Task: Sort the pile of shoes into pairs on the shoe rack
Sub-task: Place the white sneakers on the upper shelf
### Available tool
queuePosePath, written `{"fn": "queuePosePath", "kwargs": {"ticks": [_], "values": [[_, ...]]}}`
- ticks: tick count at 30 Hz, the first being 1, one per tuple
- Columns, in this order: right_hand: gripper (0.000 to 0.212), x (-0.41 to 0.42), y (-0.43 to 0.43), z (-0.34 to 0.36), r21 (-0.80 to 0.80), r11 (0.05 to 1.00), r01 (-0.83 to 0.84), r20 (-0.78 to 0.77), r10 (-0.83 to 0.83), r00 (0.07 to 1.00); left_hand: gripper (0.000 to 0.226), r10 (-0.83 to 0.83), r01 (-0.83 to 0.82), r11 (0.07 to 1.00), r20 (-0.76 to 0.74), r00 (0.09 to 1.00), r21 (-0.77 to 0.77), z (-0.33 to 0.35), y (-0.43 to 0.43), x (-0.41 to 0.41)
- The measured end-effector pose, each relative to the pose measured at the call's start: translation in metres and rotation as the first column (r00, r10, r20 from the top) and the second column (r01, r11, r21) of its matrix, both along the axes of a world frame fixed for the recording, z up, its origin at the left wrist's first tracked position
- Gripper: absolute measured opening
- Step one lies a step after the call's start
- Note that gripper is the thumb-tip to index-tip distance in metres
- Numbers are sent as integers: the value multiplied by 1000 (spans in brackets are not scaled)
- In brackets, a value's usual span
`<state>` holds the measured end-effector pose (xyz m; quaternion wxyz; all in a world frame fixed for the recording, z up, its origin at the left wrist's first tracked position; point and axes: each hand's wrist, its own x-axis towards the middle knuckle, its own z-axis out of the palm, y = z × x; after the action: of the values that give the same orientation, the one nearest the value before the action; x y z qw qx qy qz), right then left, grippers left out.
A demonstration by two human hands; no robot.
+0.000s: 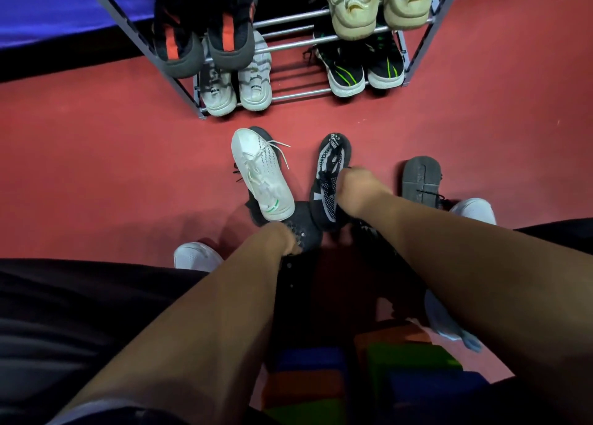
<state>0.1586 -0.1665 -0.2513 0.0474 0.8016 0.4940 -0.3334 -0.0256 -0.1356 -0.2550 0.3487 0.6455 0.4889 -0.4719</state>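
Note:
A metal shoe rack (290,44) stands at the top. It holds a black-and-red pair (205,33), a cream pair (373,4), a light grey pair (236,84) and a black-and-green pair (362,67). On the red floor lies a white sneaker (261,174) over a dark shoe. My right hand (357,192) grips a black-and-grey knit shoe (330,174) at its collar. My left hand (282,240) holds a black perforated shoe (305,229) just below the white sneaker. A black shoe (420,179) lies sole-up at the right.
My own white shoes (195,256) (473,209) flank the pile. Coloured foam blocks (362,376) sit between my legs at the bottom. A blue surface (48,11) runs behind the rack at upper left. Open red floor spreads left and right.

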Motion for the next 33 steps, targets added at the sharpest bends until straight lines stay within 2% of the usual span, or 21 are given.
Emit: {"fn": "queuePosePath", "kwargs": {"ticks": [1, 3, 5, 6, 8, 11, 14, 15, 17, 20, 22, 24, 25, 26, 29, 31, 33], "values": [[34, -4, -2, -3, -15, 999, -37, 0, 37, 999, 43, -15, 14, 999, -24, 1000, -32, -3, 4, -1], [34, -13, -6, -7, -78, 995, -68, -22, 67, 998, 33, 90, -92, 992, -23, 996, -81, -5, 7, -5], [32, -20, -7, -5, -156, 979, -133, -30, 130, 991, 45, 270, -266, 950, 6, 963, -162, -3, 4, -8], [32, -20, -7, -3, -175, 980, -94, -59, 85, 995, 54, 359, -350, 916, 13, 933, -197, -5, 1, -9], [38, -17, -5, 3, -205, 973, -104, -76, 90, 993, 62, 509, -480, 846, 82, 857, -232, -3, -2, -8], [42, -10, -1, 9, -172, 983, -64, -126, 43, 991, 49, 636, -574, 769, 245, 732, -282, 4, 2, -3], [35, -4, 2, 12, -196, 978, 67, -271, -119, 955, 32, 740, -648, 672, 350, 574, -357, 16, 11, 1], [34, -2, 2, 11, -226, 964, 143, -335, -214, 917, 31, 762, -674, 644, 384, 522, -362, 19, 13, 2], [39, 0, -3, 12, -305, 905, 297, -483, -416, 771, 31, 780, -721, 600, 452, 432, -347, 24, 18, 6], [53, 2, -7, 12, -390, 821, 417, -607, -570, 554, 27, 796, -778, 512, 541, 271, -364, 31, 20, 20], [54, 10, -3, 12, -473, 746, 469, -674, -649, 352, 26, 787, -799, 469, 589, 185, -376, 35, 21, 32], [55, 20, 1, 19, -584, 677, 448, -725, -684, 88, 27, 780, -800, 445, 613, 127, -401, 44, 23, 41], [54, 27, 2, 21, -594, 677, 436, -746, -665, 16, 26, 775, -796, 439, 624, 101, -416, 48, 24, 45], [53, 33, 2, 21, -567, 695, 442, -775, -632, 1, 24, 770, -789, 436, 633, 79, -433, 52, 26, 49], [50, 46, 2, 22, -446, 766, 462, -836, -541, 91, 27, 710, -785, 466, 701, 58, -408, 55, 33, 57], [39, 49, 5, 22, -400, 777, 485, -844, -519, 136, 44, 615, -810, 502, 783, 89, -303, 54, 39, 61], [33, 47, 10, 25, -390, 776, 496, -851, -509, 128, 47, 517, -818, 544, 842, 151, -187, 48, 43, 62]]}}
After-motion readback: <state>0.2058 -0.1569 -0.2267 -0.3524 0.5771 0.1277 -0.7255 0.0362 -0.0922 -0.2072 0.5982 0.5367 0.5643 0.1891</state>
